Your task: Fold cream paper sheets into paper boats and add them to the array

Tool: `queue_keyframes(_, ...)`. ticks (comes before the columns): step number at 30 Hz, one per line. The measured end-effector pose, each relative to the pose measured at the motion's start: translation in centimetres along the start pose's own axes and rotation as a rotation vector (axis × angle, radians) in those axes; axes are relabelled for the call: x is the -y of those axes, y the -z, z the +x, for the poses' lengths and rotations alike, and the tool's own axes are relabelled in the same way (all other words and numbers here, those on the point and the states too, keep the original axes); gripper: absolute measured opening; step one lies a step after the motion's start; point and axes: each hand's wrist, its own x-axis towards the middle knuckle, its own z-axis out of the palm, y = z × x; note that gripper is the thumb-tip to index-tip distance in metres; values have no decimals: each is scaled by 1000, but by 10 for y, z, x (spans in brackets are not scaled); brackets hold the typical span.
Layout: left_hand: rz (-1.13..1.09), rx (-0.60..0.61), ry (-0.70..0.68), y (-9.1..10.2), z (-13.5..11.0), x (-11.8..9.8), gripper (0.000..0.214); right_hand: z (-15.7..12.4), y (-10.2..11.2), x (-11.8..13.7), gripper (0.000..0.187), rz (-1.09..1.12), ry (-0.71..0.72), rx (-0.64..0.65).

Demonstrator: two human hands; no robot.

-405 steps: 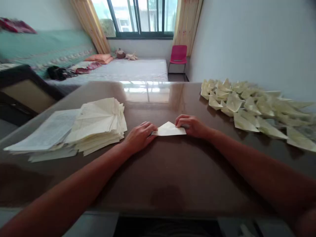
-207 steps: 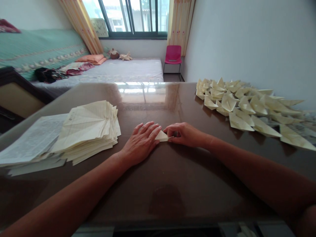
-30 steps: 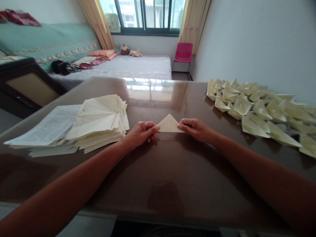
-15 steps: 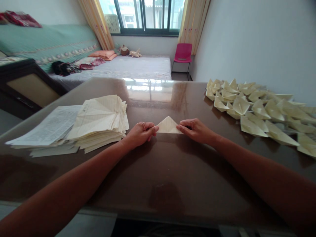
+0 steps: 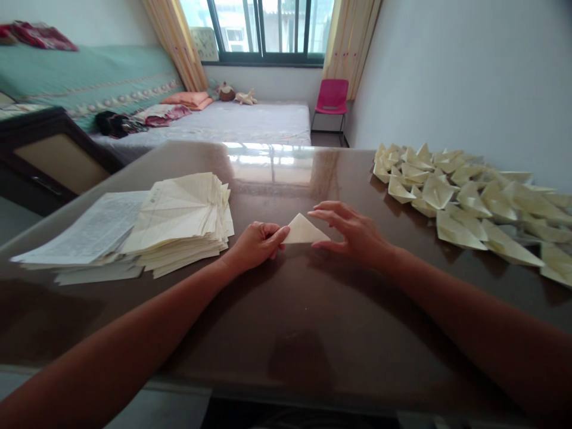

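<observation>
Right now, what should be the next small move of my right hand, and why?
Probably close your right hand gently on the right corner of the folded paper: that hand is open around this corner, while only the left hand clearly pinches the paper, at its left corner.

At your twelve o'clock, a dark-framed window [image 5: 283, 33] is flanked by yellowish curtains [image 5: 351, 50]. Between eleven and twelve, a square clock [image 5: 205, 44] stands by the left curtain; below, a pale-sheeted bed [image 5: 268, 122] bears folded orange bedding [image 5: 185, 99] and soft toys [image 5: 226, 92]. A magenta chair [image 5: 333, 95] stands between twelve and one; a dark cabinet [image 5: 62, 156], at ten.
</observation>
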Motion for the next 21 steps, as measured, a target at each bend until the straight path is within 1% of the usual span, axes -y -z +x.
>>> queue_keyframes(1,0,36,-15,-1,-1,-2,52,-1,1,5,66,-20,45,42)
queue_keyframes(3,-5,108,-44,-2,-5,-8,54,-2,3,13,76,-34,73,136)
queue_keyframes(4,-14,140,-57,-2,-6,-10,55,-3,4,16,76,-27,68,180)
queue_keyframes(6,-68,195,-77,0,-9,-15,58,-3,4,19,70,6,38,236)
queue_keyframes(8,-173,231,-90,2,-9,-16,61,-4,4,19,65,59,-8,243)
queue_keyframes(9,-227,237,-92,3,-9,-15,60,-4,2,18,64,95,-30,234)
queue_keyframes(12,-327,197,-79,3,-7,-10,44,-3,-3,16,65,239,-57,212)
queue_keyframes(16,-311,120,-90,-3,-5,-5,41,-3,-9,16,64,398,-65,221)
queue_keyframes(21,-270,110,-112,-6,-5,-5,33,-2,-8,17,64,509,-123,240)
